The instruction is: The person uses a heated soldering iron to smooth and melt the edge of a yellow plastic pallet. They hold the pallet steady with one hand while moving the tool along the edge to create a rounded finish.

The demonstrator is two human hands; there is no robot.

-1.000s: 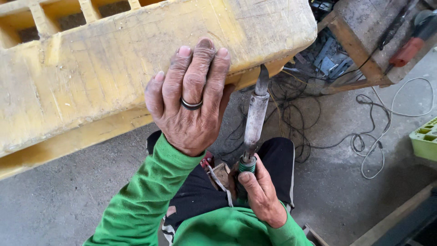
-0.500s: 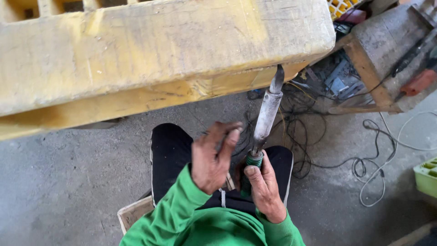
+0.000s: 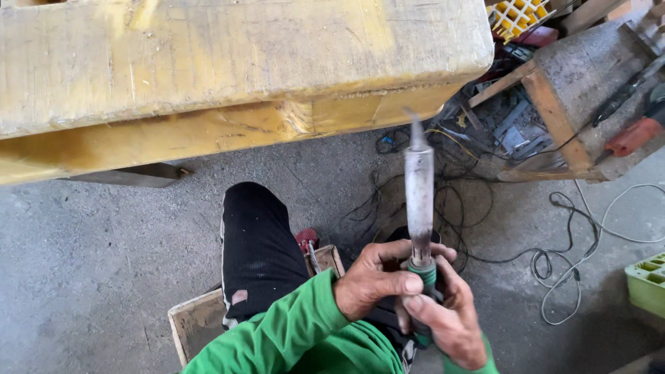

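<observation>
A long tool with a grey metal barrel point(image 3: 420, 190) and a green handle points upward in front of me, its thin tip just below the edge of a large worn yellow plastic crate point(image 3: 242, 62). My left hand point(image 3: 377, 280) and my right hand point(image 3: 447, 318) both grip the green handle at the base of the barrel. My sleeves are green. My knee in black trousers point(image 3: 256, 249) sits below the crate.
Tangled black and white cables point(image 3: 554, 256) lie on the concrete floor at right. A rusty metal bench point(image 3: 582, 76) with a red tool stands at upper right. A wooden box point(image 3: 201, 322) is under my leg, and a light green crate point(image 3: 648, 284) sits at the right edge.
My left hand came off the yellow crate, dropped down and closed on the tool's handle beside the right hand. The tool swung upright, away from the crate's edge.
</observation>
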